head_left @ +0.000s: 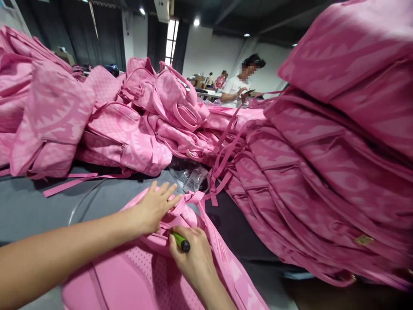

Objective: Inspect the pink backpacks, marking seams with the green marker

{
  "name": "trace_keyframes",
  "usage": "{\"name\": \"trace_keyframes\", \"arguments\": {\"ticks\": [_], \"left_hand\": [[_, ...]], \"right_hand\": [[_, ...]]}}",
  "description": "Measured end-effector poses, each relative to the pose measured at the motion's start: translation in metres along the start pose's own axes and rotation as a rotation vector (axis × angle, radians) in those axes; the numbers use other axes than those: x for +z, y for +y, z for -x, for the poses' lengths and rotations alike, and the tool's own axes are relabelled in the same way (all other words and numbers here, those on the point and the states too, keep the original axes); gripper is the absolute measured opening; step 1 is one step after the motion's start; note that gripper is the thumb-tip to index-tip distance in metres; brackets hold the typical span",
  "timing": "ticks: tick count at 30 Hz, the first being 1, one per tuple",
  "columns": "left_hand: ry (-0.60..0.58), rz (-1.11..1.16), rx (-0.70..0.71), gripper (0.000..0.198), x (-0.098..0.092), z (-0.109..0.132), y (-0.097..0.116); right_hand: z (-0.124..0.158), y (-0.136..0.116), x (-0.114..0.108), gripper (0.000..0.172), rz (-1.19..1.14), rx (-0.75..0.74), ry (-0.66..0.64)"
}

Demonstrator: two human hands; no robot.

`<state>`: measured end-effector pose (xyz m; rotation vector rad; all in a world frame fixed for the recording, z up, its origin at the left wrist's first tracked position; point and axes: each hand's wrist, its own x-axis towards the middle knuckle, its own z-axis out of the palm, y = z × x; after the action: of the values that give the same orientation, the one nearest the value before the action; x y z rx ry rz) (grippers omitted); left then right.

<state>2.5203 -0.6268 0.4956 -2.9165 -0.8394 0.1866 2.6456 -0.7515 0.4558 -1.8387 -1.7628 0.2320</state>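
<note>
A pink backpack lies on the grey-covered table in front of me, its dotted mesh panel facing up. My left hand rests on the upper part of this bag, its fingers spread over the fabric near the strap. Close beside it, my right hand is closed around a green pen-shaped tool with a black end. The tool's working tip is hidden in the bag's folds by my fingers. A pink shoulder strap runs along the right side of the bag.
A tall stack of pink backpacks rises on the right. More pink backpacks are heaped at the left and back. Clear plastic wrapping lies beyond my hands on the grey table cover. A person stands farther off.
</note>
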Motion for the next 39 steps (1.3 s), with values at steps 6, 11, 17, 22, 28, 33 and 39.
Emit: {"name": "trace_keyframes", "arguments": {"ticks": [6, 11, 17, 22, 28, 33, 39], "left_hand": [[-0.108, -0.051, -0.160, 0.141, -0.005, 0.023, -0.001], [-0.020, -0.118, -0.157, 0.131, 0.009, 0.028, 0.004], [0.109, -0.075, -0.047, 0.096, 0.014, 0.036, -0.004], [0.011, 0.063, -0.152, 0.097, -0.001, 0.049, -0.007], [-0.051, 0.127, -0.234, 0.101, -0.006, 0.057, -0.016], [-0.016, 0.130, -0.179, 0.097, 0.009, 0.055, -0.025], [-0.016, 0.131, -0.191, 0.096, 0.011, 0.052, -0.027]], "right_hand": [[0.011, -0.011, 0.001, 0.016, -0.065, -0.050, 0.037], [0.012, -0.016, 0.002, 0.019, 0.002, -0.046, -0.005], [0.012, -0.012, 0.002, 0.019, 0.019, -0.059, -0.007], [0.017, -0.008, 0.004, 0.017, -0.087, -0.078, 0.042], [0.020, -0.001, 0.006, 0.020, -0.166, -0.117, 0.054], [0.012, 0.004, 0.012, 0.022, -0.260, -0.117, 0.001], [0.004, -0.006, 0.025, 0.021, -0.394, -0.105, -0.035]]}}
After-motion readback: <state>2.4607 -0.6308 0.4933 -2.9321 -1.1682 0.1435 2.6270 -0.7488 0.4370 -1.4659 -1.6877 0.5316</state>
